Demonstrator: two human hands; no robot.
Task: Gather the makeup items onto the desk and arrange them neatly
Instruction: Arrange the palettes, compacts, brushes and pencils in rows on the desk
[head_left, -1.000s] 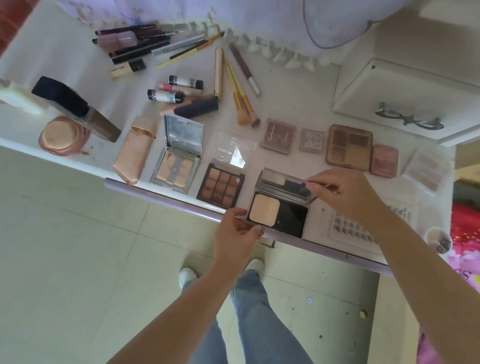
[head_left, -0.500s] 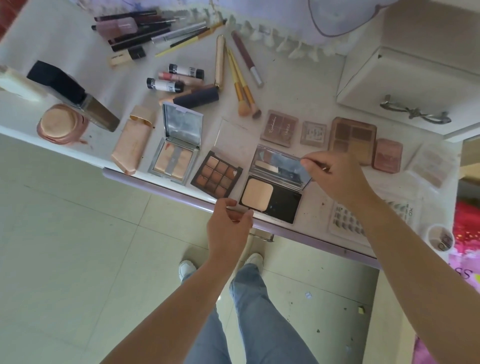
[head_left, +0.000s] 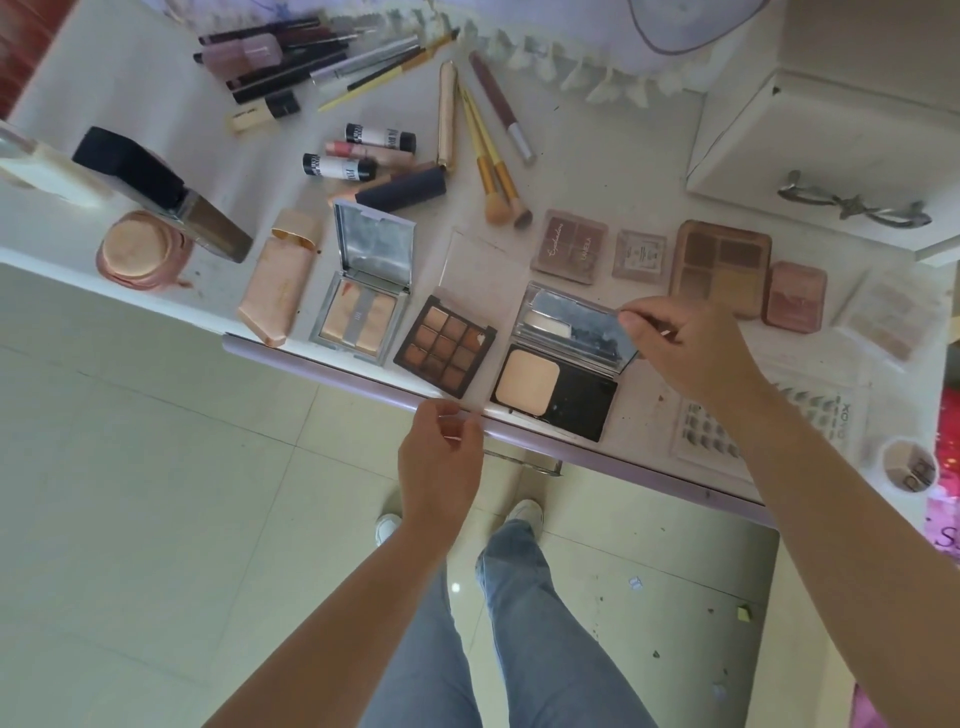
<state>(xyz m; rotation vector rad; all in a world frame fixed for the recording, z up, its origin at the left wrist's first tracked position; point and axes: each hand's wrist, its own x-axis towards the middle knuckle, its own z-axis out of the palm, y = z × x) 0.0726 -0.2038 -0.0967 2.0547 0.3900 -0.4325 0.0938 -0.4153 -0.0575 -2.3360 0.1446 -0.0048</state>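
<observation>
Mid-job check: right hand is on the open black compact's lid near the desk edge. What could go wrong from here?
1. The black compact lies at the desk edge; a pull on its lid by the right hand could slide it off.
2. Shifting it sideways may knock the nine-pan palette beside it.
3. The left hand holds nothing, so the base is unsteadied.

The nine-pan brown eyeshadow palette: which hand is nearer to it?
Left. The left hand is just below the nine-pan eyeshadow palette, at the desk edge; the right hand is further right, holding the powder compact's lid.
</observation>
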